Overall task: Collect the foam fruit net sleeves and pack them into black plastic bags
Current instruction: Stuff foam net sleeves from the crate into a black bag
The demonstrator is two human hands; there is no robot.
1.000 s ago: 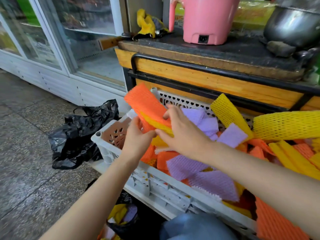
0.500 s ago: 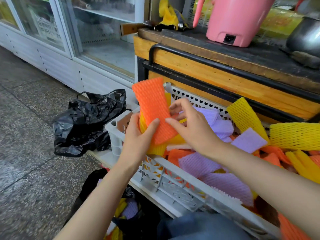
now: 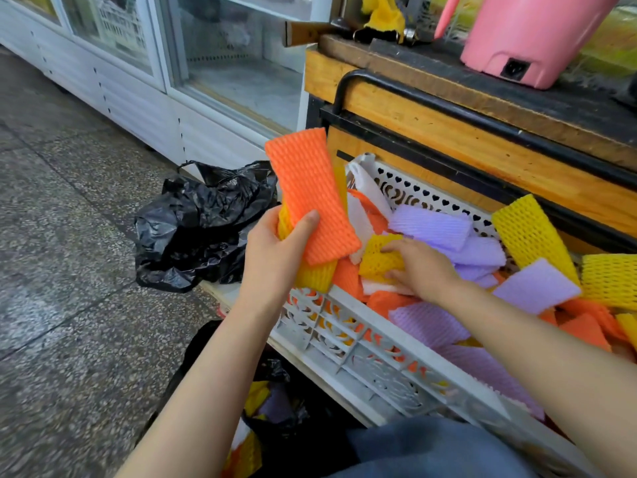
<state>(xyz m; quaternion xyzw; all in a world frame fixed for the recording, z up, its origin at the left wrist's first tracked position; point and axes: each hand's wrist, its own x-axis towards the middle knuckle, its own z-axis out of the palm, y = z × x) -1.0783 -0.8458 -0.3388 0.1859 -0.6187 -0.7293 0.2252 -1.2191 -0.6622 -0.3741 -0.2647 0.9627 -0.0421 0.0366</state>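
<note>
A stack of sleeves [image 3: 306, 194], orange over yellow, stands upright above the left end of the white crate [image 3: 362, 346], gripped by the left hand [image 3: 272, 250] with the thumb across its front. The right hand [image 3: 424, 270] reaches into the crate, fingers curled round a yellow sleeve [image 3: 379, 258] among loose purple sleeves [image 3: 431, 225] and orange ones. A crumpled black bag [image 3: 200, 222] lies on the floor [image 3: 69, 270] left of the crate; an open bag [image 3: 275, 401] holding sleeves sits below it. A pink jug [image 3: 531, 36] stands on the desk [image 3: 448, 132] behind.

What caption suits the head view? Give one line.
Left hand holds a sleeve stack while right hand pinches a yellow sleeve in the crate.
</note>
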